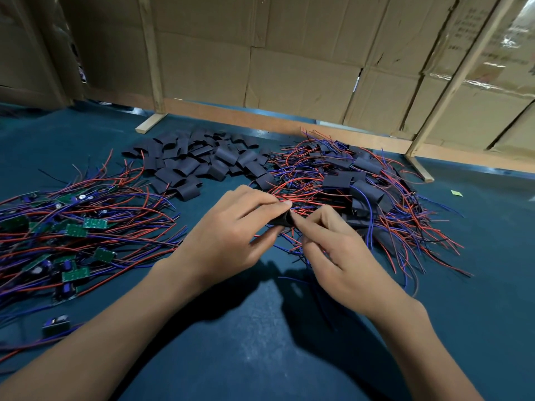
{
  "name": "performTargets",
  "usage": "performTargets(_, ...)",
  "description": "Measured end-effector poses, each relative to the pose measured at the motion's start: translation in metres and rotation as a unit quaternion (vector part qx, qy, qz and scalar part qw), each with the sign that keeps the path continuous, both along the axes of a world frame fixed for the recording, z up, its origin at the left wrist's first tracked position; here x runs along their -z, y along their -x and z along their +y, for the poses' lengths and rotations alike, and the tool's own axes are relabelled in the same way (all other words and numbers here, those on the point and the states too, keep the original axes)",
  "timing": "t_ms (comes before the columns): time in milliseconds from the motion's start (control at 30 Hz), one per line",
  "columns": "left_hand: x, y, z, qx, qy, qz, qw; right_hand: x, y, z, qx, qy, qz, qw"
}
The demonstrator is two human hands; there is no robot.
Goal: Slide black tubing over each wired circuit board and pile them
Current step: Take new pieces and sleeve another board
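My left hand (231,235) pinches a short piece of black tubing (282,219) between thumb and fingers at the table's middle. My right hand (333,250) pinches the tubing's open end with fingertips, and red and blue wires trail under that hand. Bare green circuit boards with red and blue wires (75,227) lie spread at the left. Loose flat pieces of black tubing (197,160) are heaped at the back centre. Boards covered in tubing, wires sticking out, make a pile (356,186) at the right.
The work lies on a dark blue table cover (260,342). A cardboard wall on wooden frames (289,68) closes the back, with wooden feet (150,123) standing on the table. A small green scrap (456,193) lies at the far right.
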State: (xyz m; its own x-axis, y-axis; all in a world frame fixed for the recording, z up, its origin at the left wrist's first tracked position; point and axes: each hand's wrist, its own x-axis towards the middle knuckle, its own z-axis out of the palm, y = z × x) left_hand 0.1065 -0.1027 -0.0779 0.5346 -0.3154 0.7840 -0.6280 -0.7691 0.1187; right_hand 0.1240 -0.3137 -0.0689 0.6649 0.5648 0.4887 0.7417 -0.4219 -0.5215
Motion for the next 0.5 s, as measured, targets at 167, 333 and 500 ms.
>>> performTargets(167,0.0034,-0.0018,0.0034,-0.03,0.007,0.021,0.999,0.0044,-0.0058,-0.0023,0.008,-0.042,-0.055,0.998)
performTargets(333,0.0024,-0.0021,0.0045,-0.023,-0.006,0.017,1.0,0.0044,-0.0083,-0.0038,0.018,-0.086,-0.083,0.993)
performTargets(500,-0.0012,-0.0031,0.0044,0.031,-0.112,-0.011,0.993,0.0042,-0.0049,-0.0002,0.054,-0.138,0.054,0.987)
